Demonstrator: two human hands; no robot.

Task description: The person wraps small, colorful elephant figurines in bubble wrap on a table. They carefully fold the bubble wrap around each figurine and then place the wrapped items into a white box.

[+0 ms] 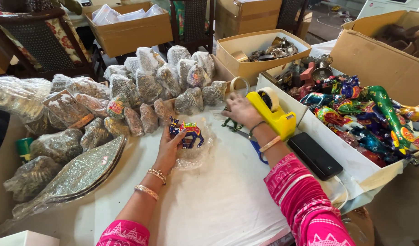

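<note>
We cannot make out what lies under our right hand (239, 109): its fingers spread flat over a small dark green figure (231, 123) on the counter (218, 205), mostly covered by the palm, and the blue-handled scissors (257, 150) are half hidden behind our wrist. A roll of tape (239, 83) pokes out beyond the hand, partly cut off by it. The yellow tape dispenser (273, 111) stands just beside that hand. Our left hand (170, 143) holds a small blue painted animal figure (187, 132) in its fingers, over a sheet of bubble wrap (195, 152). The figure stands upright, long axis left to right, head toward the left. Behind it is a heap of bubble-wrapped bundles (164, 86); to the right, a white box (337, 150) of bright painted figures, a black flat device (315, 156) leaning against its wall.
</note>
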